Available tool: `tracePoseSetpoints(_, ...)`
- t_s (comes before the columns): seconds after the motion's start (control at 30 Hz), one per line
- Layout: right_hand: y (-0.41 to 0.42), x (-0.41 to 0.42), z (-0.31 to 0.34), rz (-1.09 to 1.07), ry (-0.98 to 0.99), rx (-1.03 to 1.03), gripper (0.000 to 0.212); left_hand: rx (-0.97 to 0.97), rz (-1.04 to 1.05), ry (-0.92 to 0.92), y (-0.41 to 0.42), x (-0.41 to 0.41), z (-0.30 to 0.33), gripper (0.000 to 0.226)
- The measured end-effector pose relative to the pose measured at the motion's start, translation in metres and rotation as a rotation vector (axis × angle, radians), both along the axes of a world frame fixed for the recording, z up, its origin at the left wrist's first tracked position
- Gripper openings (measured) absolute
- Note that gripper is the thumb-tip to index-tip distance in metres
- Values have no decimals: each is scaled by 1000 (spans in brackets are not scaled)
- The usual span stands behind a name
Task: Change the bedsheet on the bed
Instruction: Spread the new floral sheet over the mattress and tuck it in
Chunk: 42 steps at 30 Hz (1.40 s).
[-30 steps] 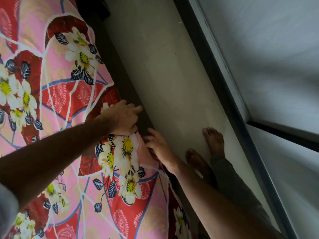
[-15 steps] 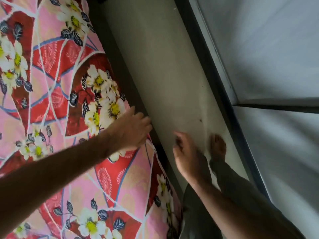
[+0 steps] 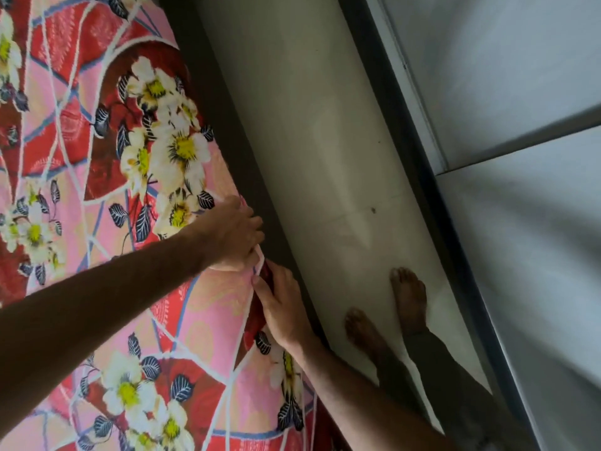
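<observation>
**A:** ok so grip check: the left hand (image 3: pixel 232 236) is curled over the edge of the floral bedsheet (image 3: pixel 107 177), fingers bent down round the hem right at the side of the bed. Looks like it's got the cloth bunched under the fingers. The right hand (image 3: pixel 282 307) sits just below it, almost touching, fingers laid out fairly straight along the sheet's edge with the thumb on top. Can't tell if it's actually pinching fabric or just pressing it in against the side.

**B:** where's the sheet itself though?

**A:** spread over the bed, fills the whole left side of the view. Pink and red with white lines, big white and yellow flowers, dark leaves. The edge hangs down the side right where both hands are, and there's a fold of red cloth showing between them.

**B:** and the rest of the room?

**A:** dark bed frame (image 3: pixel 234 151) running alongside the sheet, then a strip of pale floor (image 3: pixel 318 131). The person's bare feet (image 3: pixel 406 297) are on that floor, close to the bed, dark trouser legs above them. Right of that is a grey panelled wardrobe or wall (image 3: pixel 520 92), can't say which.
</observation>
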State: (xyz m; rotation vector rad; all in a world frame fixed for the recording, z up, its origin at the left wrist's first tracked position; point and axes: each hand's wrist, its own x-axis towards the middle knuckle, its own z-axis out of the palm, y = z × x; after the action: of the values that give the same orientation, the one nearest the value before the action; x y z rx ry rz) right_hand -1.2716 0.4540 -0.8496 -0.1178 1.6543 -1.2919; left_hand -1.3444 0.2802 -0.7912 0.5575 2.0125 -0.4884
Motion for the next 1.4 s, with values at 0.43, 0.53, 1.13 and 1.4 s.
tracePoseSetpoints(0.43,-4,-31,2,547,12,197,44,41,12,-69,-1,-7,-28,53)
tracePoseSetpoints(0.53,-2,-46,3,557,464,329,46,62,38,-26,0,-7,-29,49)
tracePoseSetpoints(1.13,155,56,33,72,230,144,50,77,-15,40,109,104,48,69)
tracePoseSetpoints(1.4,143,138,46,77,166,3,69,193,121,151,128,169,32,64)
